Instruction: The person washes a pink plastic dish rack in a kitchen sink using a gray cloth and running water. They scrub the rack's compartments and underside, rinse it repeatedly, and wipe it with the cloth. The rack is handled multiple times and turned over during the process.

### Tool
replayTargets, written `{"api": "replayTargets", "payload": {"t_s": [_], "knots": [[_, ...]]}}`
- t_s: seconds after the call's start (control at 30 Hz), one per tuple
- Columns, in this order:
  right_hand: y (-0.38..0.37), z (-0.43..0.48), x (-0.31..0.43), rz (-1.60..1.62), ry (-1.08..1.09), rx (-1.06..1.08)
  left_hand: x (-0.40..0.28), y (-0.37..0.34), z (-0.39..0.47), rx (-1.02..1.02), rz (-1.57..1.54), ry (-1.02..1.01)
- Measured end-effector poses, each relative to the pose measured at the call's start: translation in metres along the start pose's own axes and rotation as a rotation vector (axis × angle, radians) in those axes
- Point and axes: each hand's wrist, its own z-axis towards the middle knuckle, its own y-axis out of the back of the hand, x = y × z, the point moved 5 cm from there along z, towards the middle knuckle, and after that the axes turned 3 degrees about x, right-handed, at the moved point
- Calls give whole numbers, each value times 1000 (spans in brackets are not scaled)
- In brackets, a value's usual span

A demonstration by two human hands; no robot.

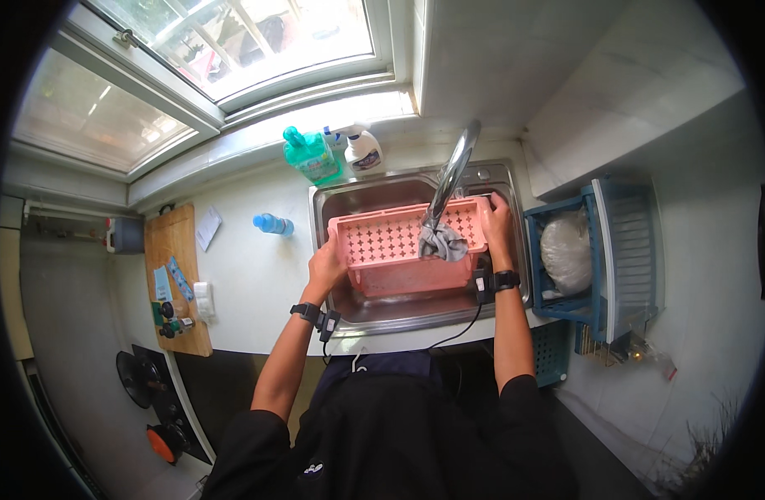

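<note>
A pink plastic basket (413,278) with cross-shaped holes is held over the stainless steel sink (382,315), its perforated face turned up. My left hand (327,265) grips its left end, thumb along the edge. At the right end my right hand (496,228) has hold of the basket, near the upper corner. A grey cloth (443,242) lies bunched on the perforated face, right of the middle. Above it arches the chrome faucet (451,175), its spout end by the cloth. I cannot tell whether water runs.
Behind the sink stand a green bottle (312,156) and a white spray bottle (362,150). A blue-capped bottle (273,225) is on the counter at left, beyond it a wooden cutting board (188,250) with small items. A blue rack (535,262) holding a plastic bag (566,253) adjoins the sink's right.
</note>
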Motion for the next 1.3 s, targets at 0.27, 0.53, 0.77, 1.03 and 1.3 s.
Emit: {"api": "replayTargets", "payload": {"t_s": [0.27,0.53,0.77,1.03,1.3], "knots": [[-23,34,-9,310,81,-65,-1,1,1,30,4,2],[-17,-62,28,-293,384,-63,22,-6,7,53,-158,111],[-40,-111,35,-435,519,184,58,-14,51,439,-634,565],[3,-65,-6,186,431,-61,31,-11,52,599,-653,534],[28,-20,-39,-174,22,19,39,-35,48,521,-906,587]]}}
